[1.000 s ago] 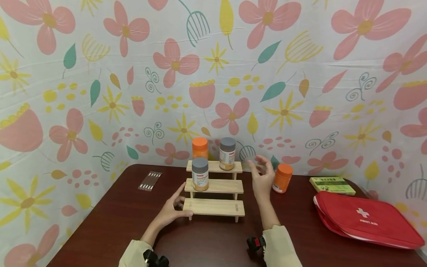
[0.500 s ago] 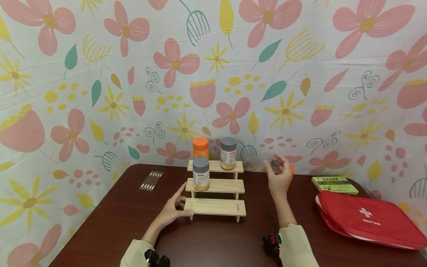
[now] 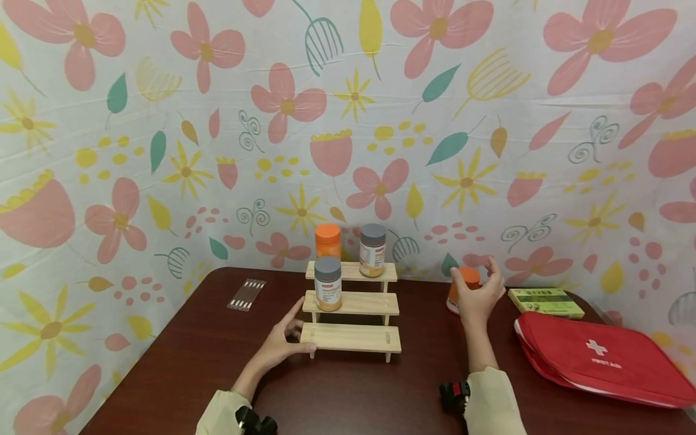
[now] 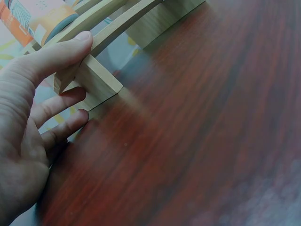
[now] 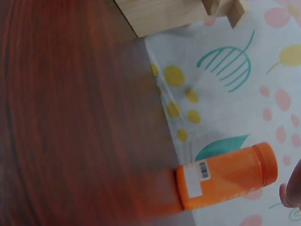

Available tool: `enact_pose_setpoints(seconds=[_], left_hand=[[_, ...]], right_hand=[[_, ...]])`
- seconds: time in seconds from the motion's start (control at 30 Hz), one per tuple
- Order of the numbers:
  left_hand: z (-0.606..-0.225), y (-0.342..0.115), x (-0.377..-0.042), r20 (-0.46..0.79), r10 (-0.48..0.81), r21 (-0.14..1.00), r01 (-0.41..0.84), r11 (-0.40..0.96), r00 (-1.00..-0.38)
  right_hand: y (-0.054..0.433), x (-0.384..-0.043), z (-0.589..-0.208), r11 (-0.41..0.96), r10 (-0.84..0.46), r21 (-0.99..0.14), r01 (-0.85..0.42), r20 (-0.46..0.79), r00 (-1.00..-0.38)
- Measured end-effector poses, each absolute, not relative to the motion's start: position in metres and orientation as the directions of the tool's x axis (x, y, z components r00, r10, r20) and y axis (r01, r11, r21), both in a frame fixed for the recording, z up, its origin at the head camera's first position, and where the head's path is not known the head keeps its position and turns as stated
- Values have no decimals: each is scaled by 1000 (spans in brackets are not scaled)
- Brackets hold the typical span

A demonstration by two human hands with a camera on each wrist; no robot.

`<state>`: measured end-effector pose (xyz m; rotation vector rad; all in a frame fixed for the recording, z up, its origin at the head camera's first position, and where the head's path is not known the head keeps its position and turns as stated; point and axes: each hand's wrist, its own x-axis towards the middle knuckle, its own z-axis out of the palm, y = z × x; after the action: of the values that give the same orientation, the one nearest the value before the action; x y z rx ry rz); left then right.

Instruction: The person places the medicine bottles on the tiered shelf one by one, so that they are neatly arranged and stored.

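Note:
A three-tier wooden display stand [image 3: 350, 337] sits mid-table in the head view. My left hand [image 3: 278, 343] grips the left end of its lowest tier; the left wrist view has the thumb on the board's edge and fingers by the leg. One grey-lidded bottle [image 3: 328, 284] stands on the middle tier, another grey-lidded bottle [image 3: 372, 251] on the top tier. Right of the stand, my right hand [image 3: 480, 299] is spread around an upright orange bottle [image 5: 225, 176], partly covering it in the head view. In the right wrist view, a fingertip [image 5: 292, 190] shows apart from its cap.
Another orange bottle [image 3: 328, 238] stands at the top tier's left. Cotton swabs [image 3: 247, 295] in a clear pack lie at the table's left. A green-yellow box [image 3: 546, 302] and a red first aid pouch [image 3: 600, 359] lie at the right. Flowered cloth [image 3: 348, 121] hangs behind.
My right hand has moved right, from beside the stand's top tier to the orange bottle. The left hand keeps its grip on the stand, and the bottles stand where they were.

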<state>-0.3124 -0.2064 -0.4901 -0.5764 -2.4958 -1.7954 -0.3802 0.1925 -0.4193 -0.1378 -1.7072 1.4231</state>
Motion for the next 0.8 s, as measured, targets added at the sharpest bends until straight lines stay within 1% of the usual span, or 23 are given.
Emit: enact_pose_setpoints(seconds=[0.1,0.2,0.33,0.43,0.67,0.8], left_hand=[[-490,-207,-313,226,284,914,304,270,-932],[-491,-207,-314,227,284,911,306,275,-931],[-490,-206,-313,229,278,913,305,272,-933],[-490,-206,-313,231,277,913,306,271,-933],[-491,-207,-314,229,274,910,305,279,-934],[-493,-207,-313,225,278,911,303,280,-934]], right_hand=[[196,-382,-424,343,566,-840,-421,542,-621],[200,-382,-427,329,545,-860,-390,510,-665],[204,-382,-430,301,512,-898,-321,436,-740],[206,-383,-431,278,486,-917,-287,392,-781],[211,-384,-437,225,419,-947,-228,305,-855],[214,-383,-444,168,408,-970,-177,232,-883]])
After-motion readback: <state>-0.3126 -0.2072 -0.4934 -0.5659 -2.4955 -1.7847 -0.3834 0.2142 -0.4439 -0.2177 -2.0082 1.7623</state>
